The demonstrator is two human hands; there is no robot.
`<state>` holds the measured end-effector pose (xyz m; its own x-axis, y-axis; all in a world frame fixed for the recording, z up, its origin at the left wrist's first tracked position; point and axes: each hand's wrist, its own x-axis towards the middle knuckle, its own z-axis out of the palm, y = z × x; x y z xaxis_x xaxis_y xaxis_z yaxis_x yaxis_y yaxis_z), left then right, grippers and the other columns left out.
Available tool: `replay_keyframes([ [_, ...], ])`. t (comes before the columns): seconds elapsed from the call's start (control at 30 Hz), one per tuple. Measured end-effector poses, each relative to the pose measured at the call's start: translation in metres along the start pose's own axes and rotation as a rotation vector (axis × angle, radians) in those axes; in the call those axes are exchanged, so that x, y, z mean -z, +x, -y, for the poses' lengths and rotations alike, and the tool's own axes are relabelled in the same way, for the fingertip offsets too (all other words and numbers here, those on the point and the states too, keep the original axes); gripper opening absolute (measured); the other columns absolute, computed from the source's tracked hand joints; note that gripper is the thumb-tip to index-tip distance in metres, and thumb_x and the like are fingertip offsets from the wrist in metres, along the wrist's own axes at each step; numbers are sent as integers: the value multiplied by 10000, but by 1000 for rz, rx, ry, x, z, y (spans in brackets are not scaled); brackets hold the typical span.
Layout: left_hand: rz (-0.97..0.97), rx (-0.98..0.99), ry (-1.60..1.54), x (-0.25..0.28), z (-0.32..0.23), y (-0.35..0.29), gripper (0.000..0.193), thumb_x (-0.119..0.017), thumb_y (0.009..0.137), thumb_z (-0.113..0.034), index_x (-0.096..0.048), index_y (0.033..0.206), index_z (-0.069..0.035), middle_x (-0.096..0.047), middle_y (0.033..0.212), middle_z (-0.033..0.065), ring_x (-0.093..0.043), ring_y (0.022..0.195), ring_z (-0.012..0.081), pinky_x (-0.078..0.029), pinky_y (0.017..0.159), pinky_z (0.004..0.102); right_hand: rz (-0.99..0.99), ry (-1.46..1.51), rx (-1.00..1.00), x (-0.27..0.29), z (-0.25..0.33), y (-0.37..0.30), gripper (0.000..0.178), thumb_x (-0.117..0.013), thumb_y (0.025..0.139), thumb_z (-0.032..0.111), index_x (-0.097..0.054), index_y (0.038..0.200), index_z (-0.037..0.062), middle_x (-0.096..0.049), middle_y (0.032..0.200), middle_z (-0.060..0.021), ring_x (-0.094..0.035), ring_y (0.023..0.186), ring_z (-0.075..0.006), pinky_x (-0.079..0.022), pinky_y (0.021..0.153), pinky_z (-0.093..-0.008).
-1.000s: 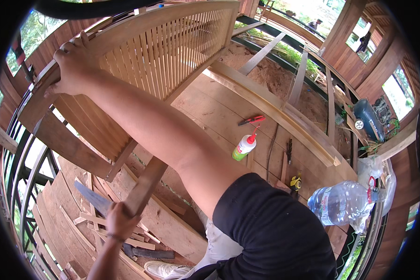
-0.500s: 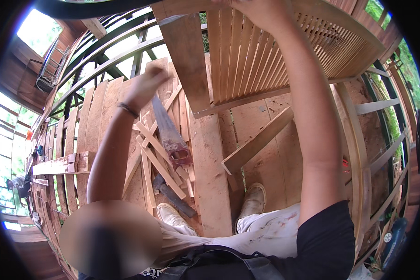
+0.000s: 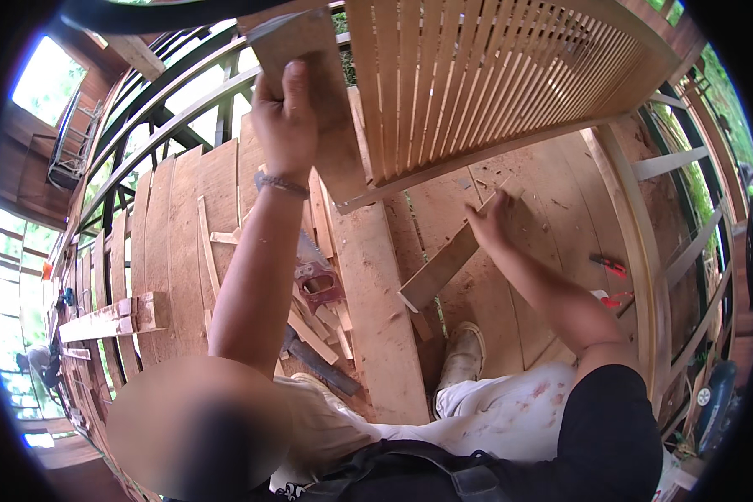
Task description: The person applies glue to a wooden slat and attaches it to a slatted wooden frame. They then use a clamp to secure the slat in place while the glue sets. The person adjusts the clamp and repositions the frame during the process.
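Observation:
A slatted wooden panel [image 3: 477,84] stands tilted at the top, with a wide end board [image 3: 335,125] on its left side. My left hand [image 3: 286,117] is closed on that end board, its thumb lying over the face and the fingers round the left edge. Lower right, my right hand [image 3: 491,219] grips the far end of a short wooden plank [image 3: 439,269], which slants above the floorboards. Part of its fingers is hidden. A hand saw [image 3: 316,284] with a red-brown handle lies on a heap of thin wood strips [image 3: 309,330], partly behind my left forearm.
A long plank [image 3: 381,309] runs between my feet. Near it lies a hammer-like dark tool [image 3: 322,364]. A red-handled tool [image 3: 611,266] rests at right, beside a curved wooden rail [image 3: 632,226]. A notched beam [image 3: 113,318] is at left; another person [image 3: 40,364] shows far left.
My left hand has gone from the air onto the end board. My right hand has left the panel's top and come down to the short plank. The panel has shifted slightly up and left.

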<state>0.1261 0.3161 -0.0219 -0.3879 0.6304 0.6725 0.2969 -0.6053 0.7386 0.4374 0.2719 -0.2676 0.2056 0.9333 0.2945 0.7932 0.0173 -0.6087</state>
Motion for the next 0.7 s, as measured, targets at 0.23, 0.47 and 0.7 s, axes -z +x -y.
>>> replay_keyframes([
  [0.23, -18, 40, 33, 2, -9, 1, 406, -655, 1004, -368, -667, 1122, 20, -721, 984, 59, -607, 877, 96, -496, 786, 261, 513, 365, -731, -52, -58, -48, 1114, -775, 818, 500, -152, 1532, -85, -468, 1446, -320, -544, 1282, -403, -456, 1058, -444],
  [0.47, 1, 24, -18, 13, -21, 10, 397, -655, 1006, -352, -676, 1111, 31, -716, 976, 40, -588, 865, 77, -481, 776, 240, 156, 303, -537, -42, -40, -50, 1122, -839, 769, 348, -144, 1558, -44, -482, 1440, -311, -542, 1294, -398, -451, 1077, -417],
  [0.7, -65, 22, 138, 61, -36, 30, 484, -636, 1004, -438, -706, 1005, 41, -655, 782, -4, -514, 719, 56, -439, 649, 240, 380, 285, -158, -2, 9, -76, 989, -749, 789, 265, -201, 1538, -75, -375, 1510, -326, -436, 1385, -413, -402, 1123, -436],
])
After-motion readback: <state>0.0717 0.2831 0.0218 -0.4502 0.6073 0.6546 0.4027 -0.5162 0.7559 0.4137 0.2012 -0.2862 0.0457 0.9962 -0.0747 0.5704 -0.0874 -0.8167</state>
